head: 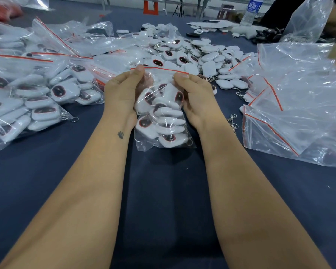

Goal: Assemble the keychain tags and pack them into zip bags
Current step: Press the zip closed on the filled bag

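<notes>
A: Nearest, below the fingers?
B: Dark blue cloth-covered surface (163,191), two bare forearms stretched over it.

A: And the fingers themselves?
B: Left hand (122,94) and right hand (197,98) both curled around a clear plastic zip bag with a red seal strip (161,121). Thumb and fingers of each pinching the red strip at the top, one hand at each end. Bag standing upright between the palms, bottom edge touching the surface.

A: Inside the bag?
B: White oval plastic keychain tags with dark red-rimmed faces (163,113), stacked from the bottom up to just under the fingers.

A: Left of the fingers?
B: Filled clear bags of the same tags (37,98), lying flat and overlapping.

A: Right of the fingers?
B: Heap of empty clear zip bags with red strips (299,113), crumpled. Small metal clasps (232,119) loose beside them.

A: Beyond the fingers?
B: Loose pile of white tags with metal rings (198,53). Farther off, to the right, a clear plastic water bottle with a blue label (251,10), standing upright.
</notes>
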